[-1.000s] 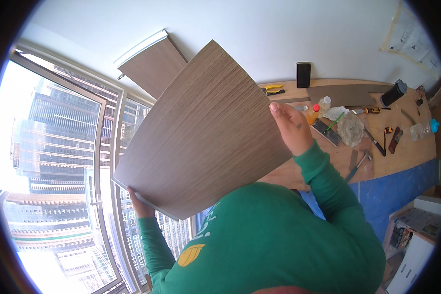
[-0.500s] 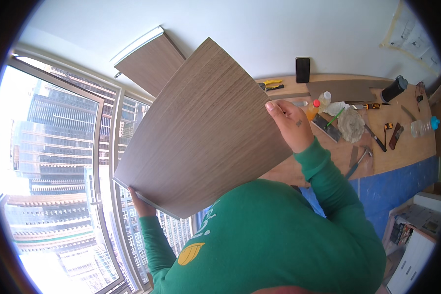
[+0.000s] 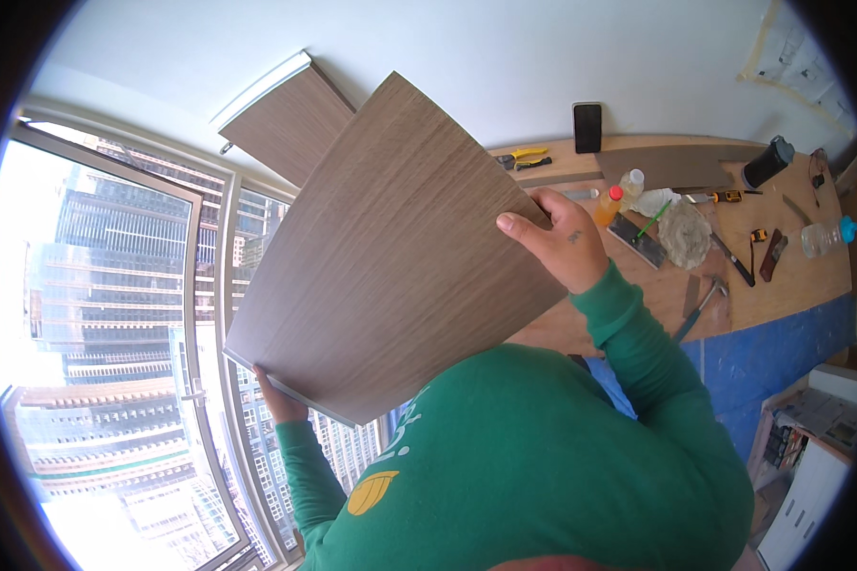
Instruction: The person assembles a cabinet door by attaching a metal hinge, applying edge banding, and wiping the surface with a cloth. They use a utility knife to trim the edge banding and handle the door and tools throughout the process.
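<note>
Remotely I am viewing one wood-grain panel: left hand gripping the lower-left edge, right hand pinching the right.

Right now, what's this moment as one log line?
left hand: lower-left edge of wood-grain panel, grip partly hidden | right hand: gripping right edge | workbench at right: hammer, tape measure, red-capped bottle
</note>
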Available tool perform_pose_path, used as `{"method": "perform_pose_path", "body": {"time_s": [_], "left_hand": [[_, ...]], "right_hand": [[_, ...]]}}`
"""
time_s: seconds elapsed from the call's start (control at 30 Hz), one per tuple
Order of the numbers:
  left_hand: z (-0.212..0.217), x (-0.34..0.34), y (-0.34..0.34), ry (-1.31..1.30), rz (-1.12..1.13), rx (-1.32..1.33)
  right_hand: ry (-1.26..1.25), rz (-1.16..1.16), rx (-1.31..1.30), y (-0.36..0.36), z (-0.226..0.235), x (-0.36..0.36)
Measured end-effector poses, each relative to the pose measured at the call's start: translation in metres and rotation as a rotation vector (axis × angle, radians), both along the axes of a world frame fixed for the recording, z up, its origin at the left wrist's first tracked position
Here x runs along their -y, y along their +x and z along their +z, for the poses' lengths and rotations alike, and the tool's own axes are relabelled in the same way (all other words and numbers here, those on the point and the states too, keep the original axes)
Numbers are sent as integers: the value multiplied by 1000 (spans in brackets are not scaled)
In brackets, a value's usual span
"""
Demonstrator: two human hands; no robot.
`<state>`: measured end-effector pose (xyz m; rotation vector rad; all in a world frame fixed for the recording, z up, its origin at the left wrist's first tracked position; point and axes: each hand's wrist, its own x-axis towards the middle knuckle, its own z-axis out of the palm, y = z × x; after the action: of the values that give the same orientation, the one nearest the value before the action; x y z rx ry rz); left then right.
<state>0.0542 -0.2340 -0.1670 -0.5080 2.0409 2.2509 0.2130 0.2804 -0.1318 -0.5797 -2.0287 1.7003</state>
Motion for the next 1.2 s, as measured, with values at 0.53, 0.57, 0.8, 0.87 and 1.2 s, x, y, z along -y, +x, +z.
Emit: {"method": "perform_pose_path", "body": {"time_s": [0.53, 0.57, 0.8, 0.87, 1.2], "left_hand": [[-5, 9, -4, 62, -50, 0], [-6, 9, -4, 61, -48, 3], [3, -1, -1, 70, -67, 1], [5, -4, -1, 43, -62, 3], [5, -3, -6, -78, 6, -55]], "right_hand": [[39, 41, 36, 1, -5, -4], [-41, 35, 2, 0, -10, -5], [-450, 223, -91, 2, -23, -31], [-583, 326, -81, 5, -23, -39], [-399, 407, 174, 25, 8, -54]]}}
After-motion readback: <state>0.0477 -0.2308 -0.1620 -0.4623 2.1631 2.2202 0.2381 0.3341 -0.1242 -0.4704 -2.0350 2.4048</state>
